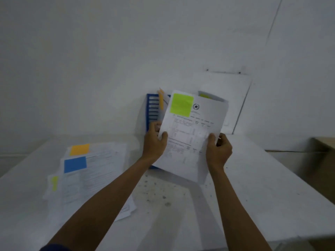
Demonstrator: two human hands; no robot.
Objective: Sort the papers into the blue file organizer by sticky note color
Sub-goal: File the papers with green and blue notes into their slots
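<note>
A printed paper [192, 134] with a green sticky note [181, 105] at its top left is held up in front of the blue file organizer [152, 109]. My left hand [155, 140] grips its left edge and my right hand [218, 149] grips its right edge. The organizer stands against the wall and holds a paper with an orange note [160, 100] and, further right, one with a green note [204, 96]. The held sheet hides most of the organizer.
A loose pile of papers [94, 171] lies on the white table [262, 187] to the left, showing an orange note [79, 149], a blue note [75, 164] and a yellow-green note [54, 182]. A white board [235, 98] leans on the wall behind. A brown box [320, 163] stands at the right.
</note>
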